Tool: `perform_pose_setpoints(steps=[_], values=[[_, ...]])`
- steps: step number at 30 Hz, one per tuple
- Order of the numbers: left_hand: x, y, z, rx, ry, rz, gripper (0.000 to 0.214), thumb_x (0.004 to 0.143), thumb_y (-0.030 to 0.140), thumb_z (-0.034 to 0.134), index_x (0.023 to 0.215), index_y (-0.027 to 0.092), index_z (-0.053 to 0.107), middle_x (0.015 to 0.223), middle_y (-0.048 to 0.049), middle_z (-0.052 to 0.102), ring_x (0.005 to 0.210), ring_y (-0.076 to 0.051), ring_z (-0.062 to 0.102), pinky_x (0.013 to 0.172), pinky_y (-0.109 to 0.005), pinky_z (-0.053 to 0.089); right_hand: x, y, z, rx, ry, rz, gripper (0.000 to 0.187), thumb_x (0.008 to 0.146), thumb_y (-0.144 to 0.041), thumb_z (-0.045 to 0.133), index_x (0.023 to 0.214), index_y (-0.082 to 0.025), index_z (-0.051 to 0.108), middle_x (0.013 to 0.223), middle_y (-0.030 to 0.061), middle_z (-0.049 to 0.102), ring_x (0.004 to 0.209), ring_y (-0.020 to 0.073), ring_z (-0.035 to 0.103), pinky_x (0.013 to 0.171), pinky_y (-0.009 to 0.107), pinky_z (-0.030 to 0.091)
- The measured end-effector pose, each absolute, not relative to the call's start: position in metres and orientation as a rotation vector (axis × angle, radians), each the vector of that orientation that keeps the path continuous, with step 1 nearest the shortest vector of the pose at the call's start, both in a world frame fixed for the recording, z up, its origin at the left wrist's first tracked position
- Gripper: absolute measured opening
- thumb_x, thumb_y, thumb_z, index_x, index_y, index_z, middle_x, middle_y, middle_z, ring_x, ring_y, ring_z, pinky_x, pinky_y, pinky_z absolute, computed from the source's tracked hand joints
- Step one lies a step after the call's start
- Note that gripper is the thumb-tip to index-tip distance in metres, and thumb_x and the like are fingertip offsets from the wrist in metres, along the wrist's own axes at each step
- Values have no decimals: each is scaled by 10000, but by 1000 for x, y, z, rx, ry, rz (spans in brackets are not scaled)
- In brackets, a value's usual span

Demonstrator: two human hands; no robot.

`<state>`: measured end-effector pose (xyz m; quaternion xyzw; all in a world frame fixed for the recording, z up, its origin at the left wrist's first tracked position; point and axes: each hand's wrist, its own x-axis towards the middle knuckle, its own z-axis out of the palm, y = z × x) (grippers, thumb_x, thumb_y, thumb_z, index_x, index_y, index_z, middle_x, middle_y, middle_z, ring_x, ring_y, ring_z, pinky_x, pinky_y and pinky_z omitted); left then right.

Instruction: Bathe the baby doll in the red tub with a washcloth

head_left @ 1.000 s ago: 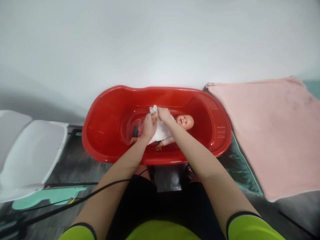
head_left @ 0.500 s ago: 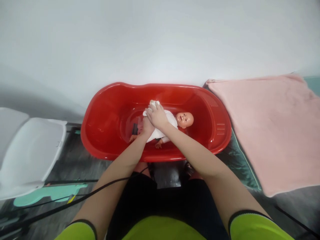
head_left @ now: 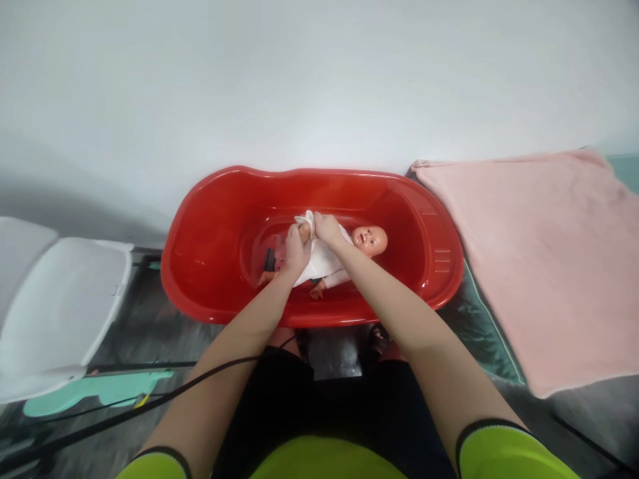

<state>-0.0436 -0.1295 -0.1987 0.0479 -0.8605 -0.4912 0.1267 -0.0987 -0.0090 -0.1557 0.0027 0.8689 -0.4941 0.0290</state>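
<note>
I saw one red bathtub (head_left: 207, 249); inside lay one baby doll (head_left: 323, 261), its raised arm clamped by one left hand (head_left: 296, 251), then one right hand (head_left: 327, 228), one white cloth (head_left: 306, 219) poking up between; rightmost, one pink blanket (head_left: 544, 266).

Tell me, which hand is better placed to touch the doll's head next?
Probably the right hand: it is nearer the doll's head. The left hand is farther off, closer to the doll's foot. Both seem busy at the white cloth, though.
</note>
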Motion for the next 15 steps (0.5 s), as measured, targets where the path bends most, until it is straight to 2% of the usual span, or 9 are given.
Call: perform_pose_setpoints(steps=[3,5,7,9,10,12,14,15], values=[[-50,-129,-198,260,-2473,-1510,235,971,64,707,1000,239,552,1017,-79,704,1004,-285,698,972,-390,549,-79,-20,-155,-191,2906,-1270,451,1201,-310,340,1055,-154,737,1008,138,753,970,251,675,934,350,497],[-55,-129,-197,333,-2463,-1587,199,1022,102,687,960,232,550,954,-77,691,967,-273,691,965,-391,557,-66,-30,-153,-367,3057,-1068,429,1204,-283,339,1222,-124,737,1256,209,742,1188,295,669,1081,411,497],[-60,-127,-196,365,-2470,-1627,148,1038,109,673,980,216,588,983,-98,701,1074,-298,704,1020,-402,555,-58,-38,-148,-509,3143,-909,400,1193,-252,381,1303,-119,741,1454,243,677,1413,347,580,1231,502,426],[-63,-125,-196,352,-2475,-1573,119,1022,100,680,1030,205,627,1082,-125,713,1263,-346,679,1108,-424,532,-56,-44,-143,-619,3184,-766,347,1167,-225,458,1317,-150,762,1560,224,631,1548,395,467,1313,593,324],[-63,-125,-197,328,-2473,-1541,129,1005,96,692,1044,206,638,1123,-134,716,1329,-365,655,1140,-436,520,-59,-45,-140,-667,3177,-702,321,1152,-211,494,1291,-160,779,1551,215,644,1554,411,456,1314,614,308],[-60,-125,-198,229,-2473,-1527,171,974,88,708,1070,216,649,1168,-136,728,1343,-374,652,1149,-447,524,-68,-43,-136,-688,3113,-646,286,1131,-187,525,1170,-154,806,1395,214,728,1432,400,565,1253,574,373],[-54,-128,-200,117,-2478,-1561,232,939,55,704,1085,226,646,1163,-122,743,1242,-348,693,1109,-436,550,-83,-36,-135,-586,3024,-725,334,1144,-220,514,987,-142,797,1123,197,781,1163,338,686,1097,465,469],[-51,-129,-200,80,-2477,-1567,266,918,37,705,1090,230,639,1160,-113,745,1196,-332,704,1094,-429,556,-91,-32,-135,-495,2979,-820,389,1155,-255,507,893,-147,774,995,174,774,1030,301,700,1005,416,485]])
